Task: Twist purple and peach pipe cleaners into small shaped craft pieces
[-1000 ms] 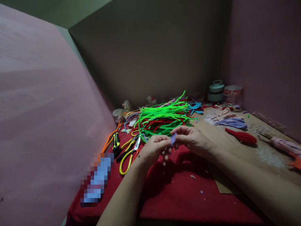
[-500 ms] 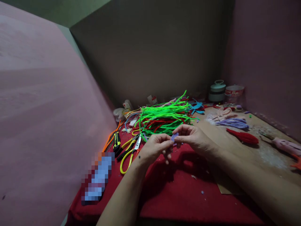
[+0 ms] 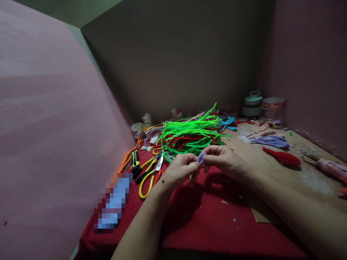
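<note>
Between my two hands is a small purple fuzzy piece [image 3: 201,157], which looks like bent pipe cleaner. My left hand [image 3: 183,167] pinches its left side with thumb and forefinger. From the right, my right hand [image 3: 221,157] grips its other side between thumb and fingertips. Both hands are held over the red cloth [image 3: 206,224], just in front of a heap of green pipe cleaners [image 3: 189,130] with some red ones mixed in. The fingertips cover part of the purple piece, so its full shape is hidden.
Scissors with yellow and red handles [image 3: 146,184], pliers [image 3: 148,170] and a yellow-black cutter [image 3: 135,161] lie left. On the cardboard [image 3: 244,162] at right are purple pipe cleaners [image 3: 272,141], a red bundle [image 3: 282,156] and a pink glue gun [image 3: 330,166]. A lidded pot [image 3: 252,104] stands behind.
Both hands keep hold of the purple piece, their fingers shifting slightly around it. The whole view has moved a little.
</note>
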